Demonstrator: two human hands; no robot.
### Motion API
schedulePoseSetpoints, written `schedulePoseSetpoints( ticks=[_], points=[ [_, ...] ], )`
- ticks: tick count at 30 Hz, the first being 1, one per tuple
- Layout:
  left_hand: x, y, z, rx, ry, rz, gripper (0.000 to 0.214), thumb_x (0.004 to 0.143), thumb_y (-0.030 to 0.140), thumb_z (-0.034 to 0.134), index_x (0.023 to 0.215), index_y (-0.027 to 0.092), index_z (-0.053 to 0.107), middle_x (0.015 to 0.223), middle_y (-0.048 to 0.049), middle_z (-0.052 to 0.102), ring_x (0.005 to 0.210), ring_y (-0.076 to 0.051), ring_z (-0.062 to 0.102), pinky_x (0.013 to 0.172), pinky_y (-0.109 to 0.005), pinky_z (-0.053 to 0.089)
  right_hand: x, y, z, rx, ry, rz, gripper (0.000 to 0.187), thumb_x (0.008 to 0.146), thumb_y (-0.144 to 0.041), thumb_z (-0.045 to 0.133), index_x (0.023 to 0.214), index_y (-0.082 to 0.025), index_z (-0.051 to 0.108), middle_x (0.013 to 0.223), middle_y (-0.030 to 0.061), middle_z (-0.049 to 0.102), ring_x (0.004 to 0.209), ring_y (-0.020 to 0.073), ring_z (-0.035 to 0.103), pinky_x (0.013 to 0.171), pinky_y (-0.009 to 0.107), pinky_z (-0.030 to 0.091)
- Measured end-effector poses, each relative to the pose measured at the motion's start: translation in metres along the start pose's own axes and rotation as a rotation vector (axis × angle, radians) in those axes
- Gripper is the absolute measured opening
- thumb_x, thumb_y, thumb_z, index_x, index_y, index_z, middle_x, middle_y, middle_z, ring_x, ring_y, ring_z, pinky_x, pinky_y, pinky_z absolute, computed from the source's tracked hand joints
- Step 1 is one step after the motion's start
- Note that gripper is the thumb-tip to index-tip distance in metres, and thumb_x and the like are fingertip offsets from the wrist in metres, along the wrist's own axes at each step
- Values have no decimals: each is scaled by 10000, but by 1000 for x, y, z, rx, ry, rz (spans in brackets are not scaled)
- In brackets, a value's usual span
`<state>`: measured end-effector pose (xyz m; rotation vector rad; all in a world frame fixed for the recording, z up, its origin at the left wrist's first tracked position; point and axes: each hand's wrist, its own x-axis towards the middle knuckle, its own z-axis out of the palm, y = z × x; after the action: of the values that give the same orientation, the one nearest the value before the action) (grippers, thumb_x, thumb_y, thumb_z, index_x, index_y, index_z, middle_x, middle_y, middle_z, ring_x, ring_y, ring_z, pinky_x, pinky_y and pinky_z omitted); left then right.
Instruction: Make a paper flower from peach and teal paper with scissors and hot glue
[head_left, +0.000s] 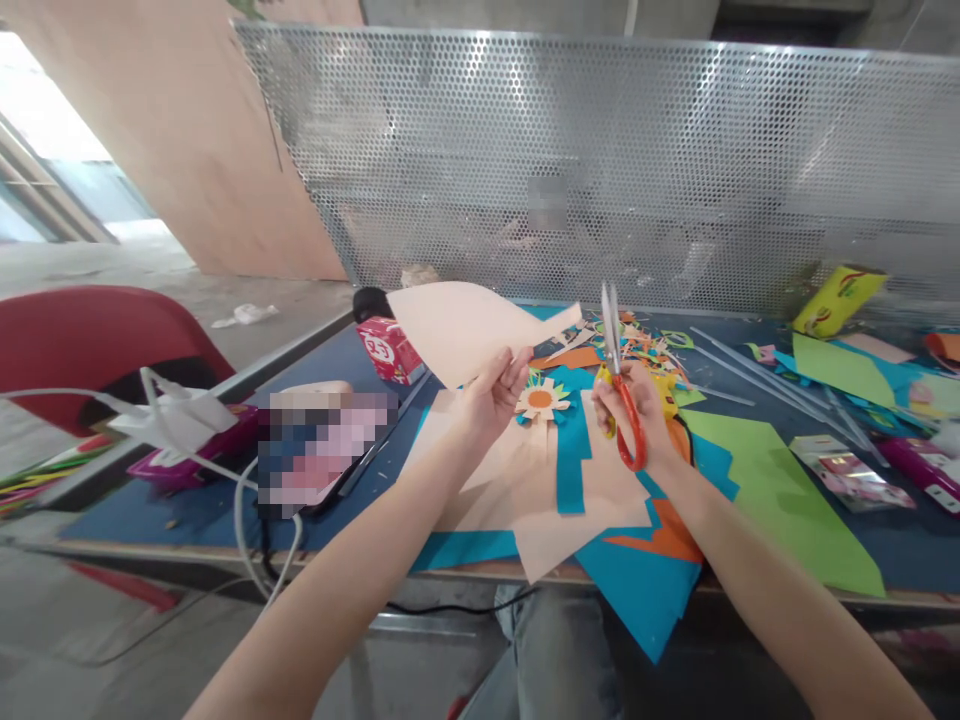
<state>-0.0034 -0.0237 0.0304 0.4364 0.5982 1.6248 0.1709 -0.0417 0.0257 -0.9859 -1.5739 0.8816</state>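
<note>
My left hand [501,385] pinches a pale peach paper leaf shape [469,325] near its narrow stem, holding it up above the table. In my right hand [637,400] is a pair of scissors [628,400] with orange handles, its blades pointing up and nearly closed, apart from the paper. Between and below my hands lies a layered paper flower [538,400] with an orange centre and peach and blue petals. Under it are peach paper sheets [480,490] and blue paper sheets [637,590], some overhanging the table's front edge.
Paper scraps [652,345] lie behind my right hand. To the right are a green sheet [780,500], clear sticks [772,380] and a yellow packet [838,300]. On the left stand a red box [390,350], a phone [330,450] and a power strip with cables [195,460]. A perforated metal screen [600,170] rises behind.
</note>
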Motion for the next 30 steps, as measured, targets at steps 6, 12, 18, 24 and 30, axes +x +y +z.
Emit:
schedulePoseSetpoints(
  ticks=[6, 12, 18, 24, 30],
  points=[
    [-9, -20, -1, 169, -140, -143, 129, 716, 34, 624, 624, 124, 636, 643, -28, 693, 727, -192, 703, 689, -245, 554, 5, -9, 2, 160, 196, -26, 459, 665, -508, 661, 823, -261, 308, 577, -89, 462, 423, 105, 486, 413, 270, 418],
    [-8, -22, -3, 213, -230, -129, 91, 691, 71, 665, 617, 116, 639, 649, -41, 693, 717, -193, 701, 582, -206, 530, 7, -8, -2, 191, 291, 30, 473, 633, -432, 681, 811, -261, 278, 581, -107, 479, 356, 67, 439, 335, 226, 367],
    [-4, -24, -7, 331, -295, -30, 34, 649, 124, 700, 649, 110, 669, 643, -72, 699, 614, -166, 675, 466, -188, 450, 8, -8, -1, 133, 342, 36, 463, 624, -348, 669, 807, -263, 251, 632, -102, 533, 337, 55, 424, 314, 216, 361],
    [1, -7, -11, 190, -214, -29, 151, 726, 313, 604, 732, 169, 651, 784, -63, 713, 715, -190, 667, 656, -285, 506, 10, -8, -6, 189, 310, 21, 486, 601, -344, 699, 809, -261, 268, 636, -98, 547, 337, 50, 420, 308, 206, 352],
    [16, 43, -22, 288, -435, -332, 836, 641, 823, 335, 1040, 145, 619, 941, -141, 700, 1001, -386, 606, 791, -544, 481, 10, -10, -10, 239, 159, -21, 485, 591, -340, 737, 811, -254, 313, 664, -98, 553, 321, 40, 418, 293, 197, 348]
  ],
)
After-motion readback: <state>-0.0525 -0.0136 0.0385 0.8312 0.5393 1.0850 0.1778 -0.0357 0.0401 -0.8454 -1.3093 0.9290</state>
